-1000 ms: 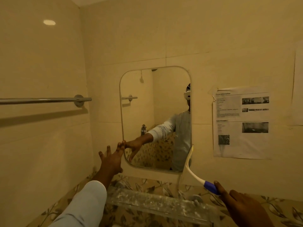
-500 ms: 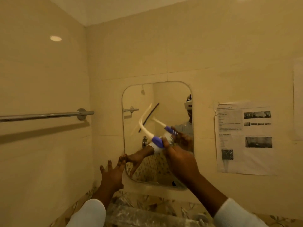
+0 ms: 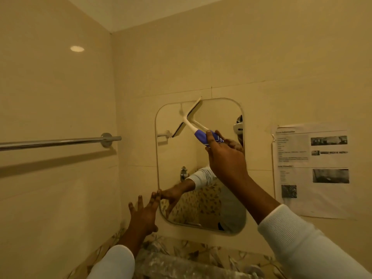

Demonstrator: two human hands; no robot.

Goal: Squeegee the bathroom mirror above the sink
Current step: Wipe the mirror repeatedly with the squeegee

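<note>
High on the mirror (image 3: 219,121), the squeegee (image 3: 186,120) blade lies slanted on the top left glass. The right hand (image 3: 225,158) has a tight grip round its blue handle. The left hand (image 3: 144,214), fingers apart, touches the mirror's bottom left edge.

— Where is the squeegee (image 3: 188,119)?
— At the upper left corner of the mirror (image 3: 217,121), white blade slanted against the glass, blue handle pointing down-right.
— The mirror?
— Rounded corners, upright.
</note>
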